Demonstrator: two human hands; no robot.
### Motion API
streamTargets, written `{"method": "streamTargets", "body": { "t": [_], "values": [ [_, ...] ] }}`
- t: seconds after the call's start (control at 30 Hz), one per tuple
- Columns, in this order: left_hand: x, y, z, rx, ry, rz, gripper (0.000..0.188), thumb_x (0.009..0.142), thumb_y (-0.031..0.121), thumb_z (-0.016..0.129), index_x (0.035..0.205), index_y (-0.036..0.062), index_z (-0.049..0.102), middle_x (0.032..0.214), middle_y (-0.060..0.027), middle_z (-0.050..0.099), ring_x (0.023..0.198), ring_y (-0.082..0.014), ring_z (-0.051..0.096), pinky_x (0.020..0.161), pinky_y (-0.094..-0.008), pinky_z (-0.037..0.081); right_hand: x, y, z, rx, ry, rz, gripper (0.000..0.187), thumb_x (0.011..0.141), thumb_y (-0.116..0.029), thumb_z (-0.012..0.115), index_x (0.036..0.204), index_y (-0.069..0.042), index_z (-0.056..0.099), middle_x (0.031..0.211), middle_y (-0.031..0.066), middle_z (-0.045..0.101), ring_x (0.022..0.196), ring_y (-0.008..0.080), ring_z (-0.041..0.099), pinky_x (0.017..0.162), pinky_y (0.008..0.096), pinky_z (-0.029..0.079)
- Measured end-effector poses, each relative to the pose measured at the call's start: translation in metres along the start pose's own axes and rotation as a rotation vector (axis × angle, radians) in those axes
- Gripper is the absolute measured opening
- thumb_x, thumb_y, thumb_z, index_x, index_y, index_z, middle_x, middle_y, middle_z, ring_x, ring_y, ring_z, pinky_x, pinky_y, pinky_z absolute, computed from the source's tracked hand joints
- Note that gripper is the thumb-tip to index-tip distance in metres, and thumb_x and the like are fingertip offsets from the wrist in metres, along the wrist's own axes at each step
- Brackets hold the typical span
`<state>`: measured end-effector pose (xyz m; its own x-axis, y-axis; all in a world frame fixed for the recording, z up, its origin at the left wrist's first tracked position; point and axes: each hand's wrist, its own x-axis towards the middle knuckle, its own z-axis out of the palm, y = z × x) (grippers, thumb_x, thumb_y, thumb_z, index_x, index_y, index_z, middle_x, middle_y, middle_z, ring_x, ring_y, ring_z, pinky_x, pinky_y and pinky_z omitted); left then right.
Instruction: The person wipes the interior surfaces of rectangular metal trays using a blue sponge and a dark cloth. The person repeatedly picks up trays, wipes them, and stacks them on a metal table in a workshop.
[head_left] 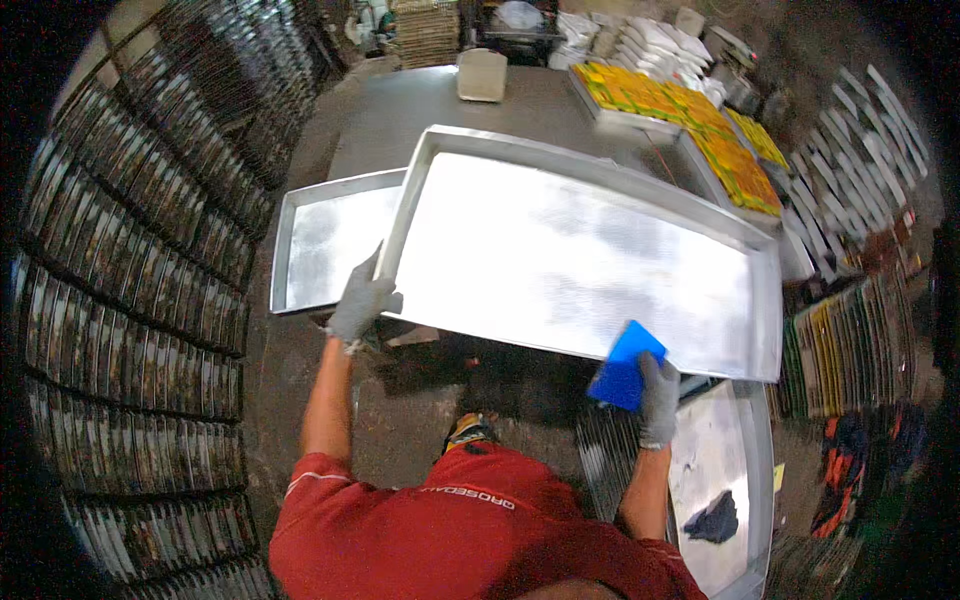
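A large, shallow metal tray (pixel 590 255) with raised rims is tilted before me, its bright inside showing. My left hand (pixel 362 308), in a grey glove, is closed on the tray's left edge near the front corner. In my right hand (pixel 657 402), also gloved, is a flat blue scraper (pixel 628 368), held at the tray's front edge. Whether that hand also bears on the tray, I cannot tell. Behind and to the left lies a second metal tray (pixel 335 245), partly covered by the first. A third tray (pixel 745 440) lies at my right forearm with a dark cloth (pixel 713 518) in it.
A grey worktable (pixel 400 110) stretches behind the trays, with a pale container (pixel 482 76) at its far edge. Yellow packs (pixel 720 150) lie at the far right, before white sacks (pixel 660 50). Tall racks (pixel 140 300) line the left; stacked panels (pixel 850 345) stand right.
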<state>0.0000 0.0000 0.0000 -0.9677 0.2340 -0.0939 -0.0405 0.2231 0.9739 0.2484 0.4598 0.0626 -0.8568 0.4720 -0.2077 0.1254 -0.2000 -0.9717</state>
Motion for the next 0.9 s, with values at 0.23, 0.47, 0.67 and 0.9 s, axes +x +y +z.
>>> {"method": "streamTargets", "body": {
  "t": [0.23,0.47,0.67,0.9],
  "values": [
    [0.029,-0.041,-0.105,0.172,0.230,-0.131,0.065,0.083,0.006,0.063,0.148,-0.0014,0.055,0.096,-0.0074,0.068,0.079,-0.0169,0.060,0.076,-0.0321,0.053,0.181,0.063,0.126,-0.283,-0.286,0.032,0.035,0.097,-0.032,0.070,0.105,0.002,0.073,0.090,-0.0015,0.067,0.078,0.0093,0.056,0.071,0.0290,0.048],
    [0.058,-0.081,-0.092,0.699,0.518,-0.082,0.050,0.095,0.025,0.061,0.138,-0.0002,0.062,0.101,-0.0193,0.075,0.095,-0.0337,0.072,0.084,-0.0452,0.055,0.237,0.102,0.165,-0.158,-0.313,0.091,0.036,0.098,-0.033,0.070,0.107,0.002,0.073,0.093,0.0010,0.069,0.080,0.0103,0.059,0.072,0.0285,0.049],
    [0.079,-0.012,-0.085,1.536,0.702,-0.305,0.069,0.097,0.057,0.057,0.152,0.0161,0.048,0.156,-0.0198,0.047,0.144,-0.0379,0.044,0.112,-0.0730,0.028,0.238,0.095,0.167,-0.119,-0.341,0.129,0.032,0.097,-0.031,0.072,0.104,0.001,0.072,0.089,0.0027,0.071,0.076,0.0125,0.064,0.068,0.0293,0.052],
    [0.235,0.005,-0.168,1.154,0.806,0.127,0.064,0.095,0.043,0.064,0.152,0.0180,0.048,0.144,-0.0193,0.056,0.132,-0.0393,0.056,0.105,-0.0583,0.047,0.232,0.086,0.168,-0.159,-0.310,0.187,0.034,0.098,-0.032,0.072,0.106,0.001,0.072,0.090,0.0025,0.071,0.077,0.0113,0.063,0.070,0.0298,0.052]
  ]
}}
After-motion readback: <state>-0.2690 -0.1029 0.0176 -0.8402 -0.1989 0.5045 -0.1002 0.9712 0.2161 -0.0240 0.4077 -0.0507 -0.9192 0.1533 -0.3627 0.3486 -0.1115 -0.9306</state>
